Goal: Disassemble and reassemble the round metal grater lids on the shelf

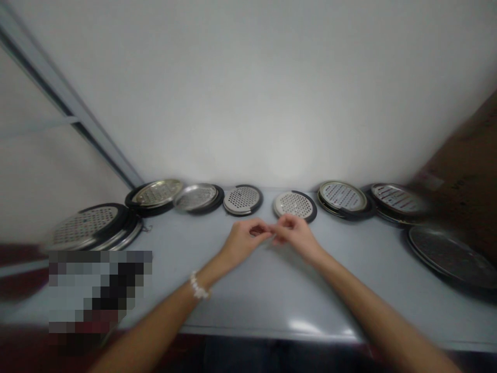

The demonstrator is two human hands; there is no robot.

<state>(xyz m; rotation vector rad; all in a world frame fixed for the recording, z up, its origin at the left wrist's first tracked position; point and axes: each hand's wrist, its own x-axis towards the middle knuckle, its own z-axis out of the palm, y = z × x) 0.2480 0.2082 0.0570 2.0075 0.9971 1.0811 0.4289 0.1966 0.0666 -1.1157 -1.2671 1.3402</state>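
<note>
Over the middle of the grey table, my left hand (248, 235) and my right hand (293, 233) meet at the fingertips. The fingers of both are pinched together; anything between them is too small to make out. A white bracelet (199, 286) circles my left wrist. Just behind my right hand lies a round perforated metal disc (293, 205) with a black rim part. Another such disc (243, 200) lies behind my left hand.
More round metal plates with black rims line the wall, a stack (87, 228) at left, others (341, 197) at right, and a dark one (450, 256) far right. A brown cardboard box (466, 171) stands at the right. A pixelated patch covers the lower left.
</note>
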